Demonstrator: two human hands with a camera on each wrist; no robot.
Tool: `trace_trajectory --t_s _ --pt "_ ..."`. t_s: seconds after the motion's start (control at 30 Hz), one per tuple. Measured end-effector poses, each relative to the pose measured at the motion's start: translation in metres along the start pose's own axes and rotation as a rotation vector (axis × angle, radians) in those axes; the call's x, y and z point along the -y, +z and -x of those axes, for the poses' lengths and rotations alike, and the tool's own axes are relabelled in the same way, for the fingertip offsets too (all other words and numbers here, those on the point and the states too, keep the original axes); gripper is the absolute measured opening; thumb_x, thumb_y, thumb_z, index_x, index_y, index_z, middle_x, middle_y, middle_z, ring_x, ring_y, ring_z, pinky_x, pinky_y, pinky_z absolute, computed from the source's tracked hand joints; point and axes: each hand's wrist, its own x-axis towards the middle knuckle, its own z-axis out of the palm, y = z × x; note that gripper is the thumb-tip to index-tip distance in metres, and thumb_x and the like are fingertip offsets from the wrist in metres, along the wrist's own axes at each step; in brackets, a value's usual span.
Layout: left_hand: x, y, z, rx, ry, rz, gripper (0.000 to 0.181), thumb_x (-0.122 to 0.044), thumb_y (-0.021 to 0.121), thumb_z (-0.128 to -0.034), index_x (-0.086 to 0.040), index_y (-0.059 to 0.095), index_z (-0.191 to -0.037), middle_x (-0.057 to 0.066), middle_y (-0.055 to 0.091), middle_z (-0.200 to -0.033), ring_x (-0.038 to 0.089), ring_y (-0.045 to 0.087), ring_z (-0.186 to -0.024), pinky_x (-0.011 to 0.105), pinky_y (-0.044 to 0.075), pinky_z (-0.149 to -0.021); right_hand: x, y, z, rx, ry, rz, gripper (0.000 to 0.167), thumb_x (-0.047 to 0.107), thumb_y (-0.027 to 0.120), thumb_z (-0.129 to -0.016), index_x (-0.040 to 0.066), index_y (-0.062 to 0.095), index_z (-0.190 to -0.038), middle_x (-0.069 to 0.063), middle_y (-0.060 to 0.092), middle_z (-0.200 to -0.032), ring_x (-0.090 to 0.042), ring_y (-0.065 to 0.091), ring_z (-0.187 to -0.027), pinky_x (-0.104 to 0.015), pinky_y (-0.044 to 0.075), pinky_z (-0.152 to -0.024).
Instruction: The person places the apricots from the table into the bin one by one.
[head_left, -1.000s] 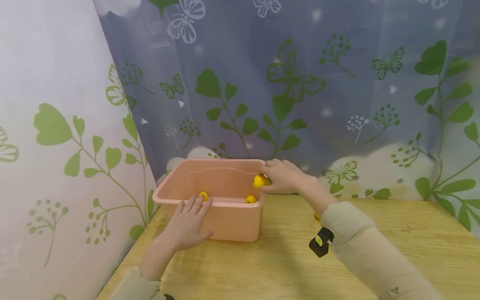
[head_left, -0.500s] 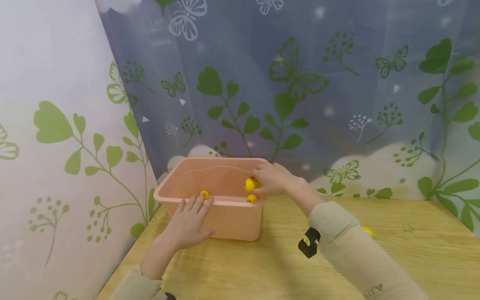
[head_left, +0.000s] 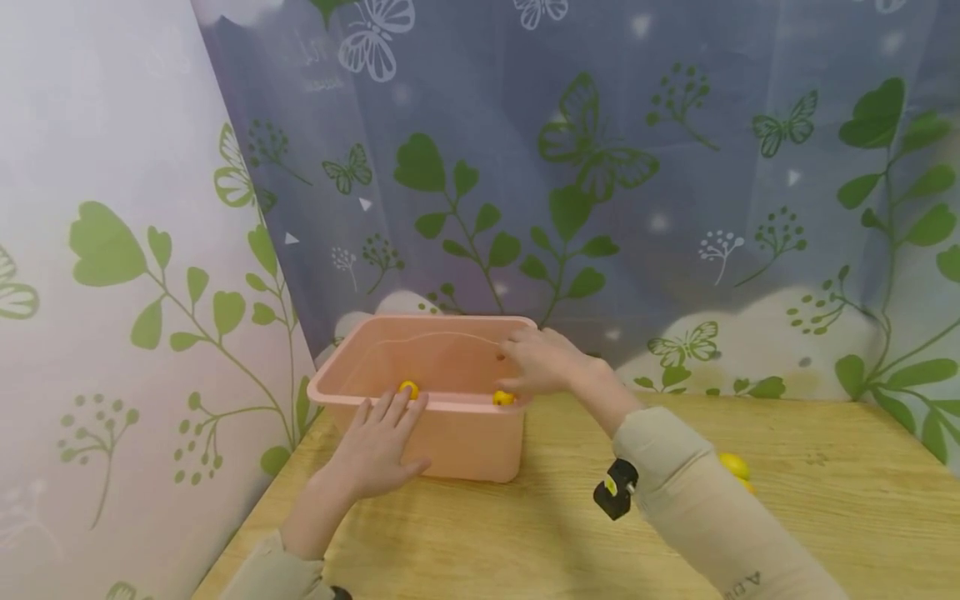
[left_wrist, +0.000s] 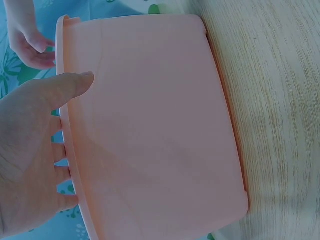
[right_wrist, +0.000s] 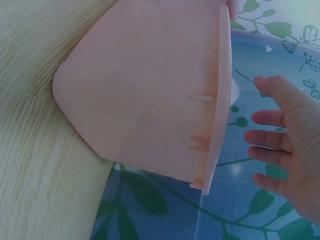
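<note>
A yellow object (head_left: 503, 398) lay inside the pink tub (head_left: 461, 442), low at its right end, and may have been two pieces close together, since the near rim covered much of it. A round yellow piece (head_left: 407, 389) lay farther left in the tub, partly behind the fingertips of the left hand (head_left: 372, 454). That hand rested across the near rim, its fingers straight and spread over the edge, its thumb lying against the outer wall. The right hand (head_left: 546, 362) hung above the tub's right end, fingers apart and nothing between them.

The tub stood upright on a wood-grain table (head_left: 585, 517), close to the blue-grey backdrop (head_left: 465, 92) printed with leaves and butterflies. Near the beige right sleeve (head_left: 712, 492), two yellow items (head_left: 733, 465) lay on the tabletop, partly hidden by the arm. A black device (head_left: 615, 490) sat at the right wrist. A pale printed sheet (head_left: 127, 125) rose along the left.
</note>
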Motion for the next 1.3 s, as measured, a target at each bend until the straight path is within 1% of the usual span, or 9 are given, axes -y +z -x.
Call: trace_trajectory --t_s 0.03,0.2,0.27,0.4,0.47,0.67,0.9,1.17,1.3 --pt "0.000 0.000 0.000 0.002 -0.001 0.003 0.084 -0.046 0.061 -0.0848 -0.002 0.024 -0.146 0.024 0.022 -0.148 0.042 0.023 -0.133 0.060 0.018 -0.104 -0.001 -0.002 0.002 -0.002 0.000 -0.004 0.043 0.045 0.059 -0.086 0.013 0.062 -0.116 -0.004 0.056 -0.119 -0.023 0.049 -0.113 -0.044 0.044 -0.086" --pt "0.000 -0.003 0.000 0.008 -0.008 0.005 0.084 -0.044 0.062 -0.0851 -0.002 0.022 -0.146 0.023 0.021 -0.149 0.042 0.021 -0.134 0.060 0.017 -0.105 -0.006 -0.008 0.010 -0.025 -0.006 0.005 0.042 0.045 0.060 -0.086 0.014 0.062 -0.114 -0.003 0.058 -0.115 -0.024 0.051 -0.109 -0.044 0.044 -0.084" --pt "0.000 -0.003 0.000 0.003 -0.008 0.008 0.084 -0.043 0.062 -0.0851 -0.002 0.023 -0.146 0.023 0.021 -0.148 0.042 0.021 -0.134 0.060 0.017 -0.105 -0.009 -0.009 0.014 -0.031 -0.010 0.010 0.041 0.045 0.060 -0.087 0.014 0.062 -0.113 -0.003 0.058 -0.113 -0.024 0.052 -0.105 -0.043 0.045 -0.083" --pt "0.000 -0.003 0.000 -0.004 -0.006 0.014 0.084 -0.043 0.062 -0.0851 -0.001 0.023 -0.146 0.024 0.022 -0.148 0.042 0.021 -0.134 0.061 0.018 -0.105 -0.017 -0.007 0.026 -0.040 -0.013 -0.001 0.035 0.038 0.059 -0.088 0.013 0.062 -0.112 -0.003 0.059 -0.109 -0.025 0.053 -0.100 -0.043 0.045 -0.081" --pt "0.000 -0.003 0.000 -0.002 -0.007 0.016 0.084 -0.044 0.062 -0.0852 -0.001 0.023 -0.146 0.024 0.022 -0.148 0.042 0.020 -0.135 0.061 0.017 -0.105 -0.021 -0.005 0.033 -0.037 -0.011 -0.011 0.035 0.037 0.060 -0.089 0.013 0.062 -0.113 -0.004 0.059 -0.108 -0.025 0.053 -0.100 -0.043 0.045 -0.081" --pt "-0.001 -0.004 0.001 0.006 -0.012 0.025 0.083 -0.042 0.062 -0.0856 -0.001 0.022 -0.146 0.024 0.021 -0.148 0.042 0.020 -0.134 0.061 0.017 -0.105 -0.039 0.006 0.055 -0.029 0.017 -0.031 0.037 0.037 0.062 -0.088 0.011 0.062 -0.115 -0.005 0.058 -0.108 -0.026 0.053 -0.102 -0.046 0.044 -0.084" --pt "-0.001 -0.004 0.003 0.017 -0.013 0.023 0.083 -0.044 0.061 -0.0857 -0.001 0.023 -0.146 0.024 0.021 -0.148 0.042 0.019 -0.135 0.061 0.017 -0.105 -0.058 0.024 0.083 -0.059 0.014 -0.046 0.036 0.034 0.061 -0.089 0.007 0.063 -0.113 -0.007 0.059 -0.106 -0.027 0.054 -0.099 -0.047 0.045 -0.084" --pt "-0.003 -0.004 0.002 0.022 -0.011 0.022 0.083 -0.044 0.060 -0.0864 -0.001 0.022 -0.146 0.024 0.020 -0.149 0.042 0.019 -0.135 0.060 0.017 -0.105 -0.077 0.043 0.114 -0.088 0.032 -0.044 0.041 0.032 0.062 -0.088 0.002 0.060 -0.115 -0.013 0.059 -0.109 -0.033 0.054 -0.104 -0.052 0.040 -0.091" --pt "-0.004 -0.004 0.002 0.028 -0.012 0.024 0.083 -0.044 0.060 -0.0866 -0.001 0.021 -0.147 0.024 0.020 -0.149 0.042 0.019 -0.135 0.060 0.016 -0.106 -0.084 0.053 0.130 -0.114 0.051 -0.055 0.041 0.032 0.065 -0.086 0.003 0.060 -0.115 -0.011 0.058 -0.107 -0.032 0.053 -0.102 -0.053 0.042 -0.088"
